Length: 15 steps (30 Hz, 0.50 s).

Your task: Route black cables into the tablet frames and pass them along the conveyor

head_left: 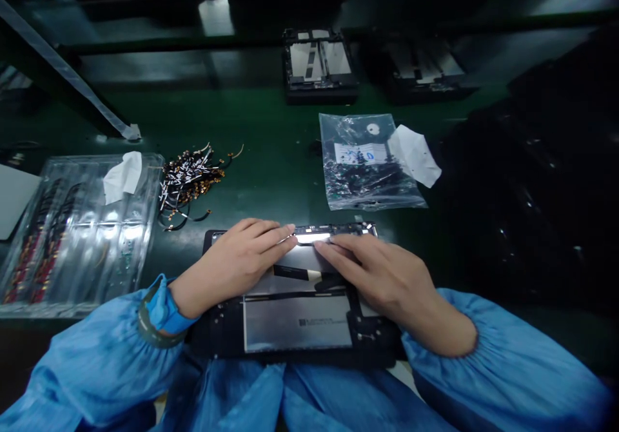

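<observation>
An opened tablet-like device (297, 319) lies face down at the near edge of the green bench, its grey battery and black frame showing. My left hand (236, 261) rests flat on its upper left part, fingers stretched toward the middle of the top edge. My right hand (382, 277) lies on the upper right part, fingers extended and pressing near the same spot, where a bright strip (313, 237) shows. Neither hand grips anything. Both arms wear blue sleeves, with a blue strap on the left wrist (162, 313).
A pile of small flex cables (188, 184) lies to the left, beside a clear plastic tray (72, 238) with a white slip. A clear bag of parts (367, 164) lies behind the device. Two more opened devices (319, 64) sit further back. Dark material fills the right side.
</observation>
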### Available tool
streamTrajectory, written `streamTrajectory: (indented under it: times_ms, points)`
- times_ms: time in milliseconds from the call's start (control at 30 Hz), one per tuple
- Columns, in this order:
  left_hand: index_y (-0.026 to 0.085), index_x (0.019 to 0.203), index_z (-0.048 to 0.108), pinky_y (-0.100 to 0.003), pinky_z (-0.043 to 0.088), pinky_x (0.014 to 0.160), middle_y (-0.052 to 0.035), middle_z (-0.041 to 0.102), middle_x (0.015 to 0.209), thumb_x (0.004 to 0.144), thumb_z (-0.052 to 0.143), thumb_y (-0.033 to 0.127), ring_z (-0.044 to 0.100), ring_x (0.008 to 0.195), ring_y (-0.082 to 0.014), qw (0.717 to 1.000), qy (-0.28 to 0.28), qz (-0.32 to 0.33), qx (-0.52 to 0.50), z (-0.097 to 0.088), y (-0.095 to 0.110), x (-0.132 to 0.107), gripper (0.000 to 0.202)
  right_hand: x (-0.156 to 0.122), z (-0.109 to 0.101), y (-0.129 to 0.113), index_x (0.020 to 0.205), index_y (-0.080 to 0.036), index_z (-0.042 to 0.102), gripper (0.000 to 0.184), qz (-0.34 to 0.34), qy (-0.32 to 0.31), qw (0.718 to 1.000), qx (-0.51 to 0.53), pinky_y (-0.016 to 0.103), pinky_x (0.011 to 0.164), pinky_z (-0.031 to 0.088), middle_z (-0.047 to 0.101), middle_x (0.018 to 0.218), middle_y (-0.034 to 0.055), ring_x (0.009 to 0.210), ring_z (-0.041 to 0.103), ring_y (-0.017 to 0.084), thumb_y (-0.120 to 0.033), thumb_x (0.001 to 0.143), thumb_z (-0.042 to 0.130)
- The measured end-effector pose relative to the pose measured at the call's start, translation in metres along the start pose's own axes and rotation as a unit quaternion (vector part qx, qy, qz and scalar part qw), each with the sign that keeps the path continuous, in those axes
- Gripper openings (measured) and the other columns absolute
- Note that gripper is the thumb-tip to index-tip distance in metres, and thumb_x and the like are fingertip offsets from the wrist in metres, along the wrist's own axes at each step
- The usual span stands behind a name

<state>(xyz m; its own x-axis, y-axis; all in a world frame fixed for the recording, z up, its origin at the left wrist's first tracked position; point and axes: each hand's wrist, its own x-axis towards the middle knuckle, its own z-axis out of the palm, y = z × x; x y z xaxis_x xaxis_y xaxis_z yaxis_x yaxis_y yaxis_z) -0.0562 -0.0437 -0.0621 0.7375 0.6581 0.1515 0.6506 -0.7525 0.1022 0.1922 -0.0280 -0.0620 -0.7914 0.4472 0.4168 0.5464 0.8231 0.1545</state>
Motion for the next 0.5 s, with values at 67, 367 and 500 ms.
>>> streamTrajectory:
  times_ms: [67,367,500]
  points:
    - [0.013,0.124,0.054,-0.037,0.047,0.09,-0.0094,0.058,0.13,0.094,0.043,0.015,0.054,0.115,-0.0229,1.0,0.008,0.004,0.001,0.0003,-0.0002,-0.0001,0.032,-0.0006,0.0013,-0.0001,0.11,-0.017,0.059,0.032,0.004,-0.002,1.0,0.001,0.026,0.056,0.042,0.069,0.088,0.0045,0.069,0.061,0.015,-0.001,0.091,0.038]
    - [0.012,0.124,0.055,-0.038,0.047,0.089,-0.0105,0.058,0.13,0.094,0.041,0.014,0.054,0.115,-0.0241,1.0,0.01,0.005,0.013,-0.0008,0.002,-0.0007,0.033,0.0,0.0009,-0.0011,0.108,-0.015,0.06,0.029,0.007,-0.01,1.0,0.0,0.026,0.053,0.041,0.069,0.087,0.0056,0.068,0.06,0.015,-0.002,0.091,0.041]
    - [0.012,0.123,0.056,-0.039,0.048,0.089,-0.0114,0.058,0.129,0.094,0.04,0.013,0.054,0.115,-0.0242,1.0,0.015,0.007,0.011,-0.0003,0.0012,-0.0006,0.033,0.0,0.0017,-0.0019,0.106,-0.013,0.062,0.026,0.007,-0.006,1.0,0.0,0.028,0.054,0.042,0.068,0.087,0.0073,0.07,0.06,0.016,-0.004,0.092,0.042]
